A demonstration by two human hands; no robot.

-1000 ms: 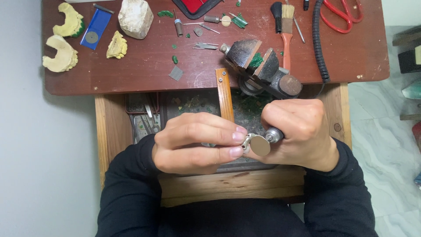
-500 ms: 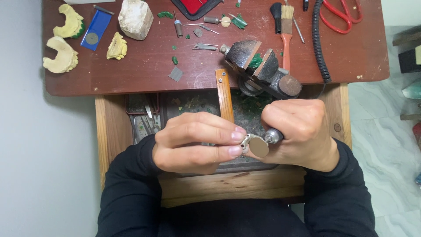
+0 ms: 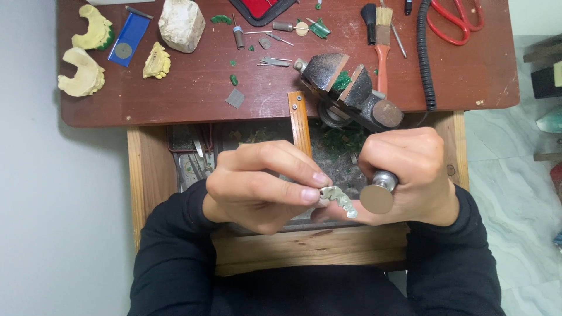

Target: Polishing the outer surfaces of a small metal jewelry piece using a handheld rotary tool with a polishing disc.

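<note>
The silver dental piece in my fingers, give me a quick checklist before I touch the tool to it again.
1. Grip on the silver dental piece: left hand pinches it at thumb and fingertips: ok.
2. Grip on the handpiece: right hand wraps it fully: ok.
3. Tool tip meeting the piece: hidden behind the fingers: cannot tell.
4. Hands over the open wooden drawer, so dust falls inside: ok.
5. Bench vise close ahead of the right knuckles, apart: ok.
6. Black coiled cord lies across the bench, away from both hands: ok.
</note>
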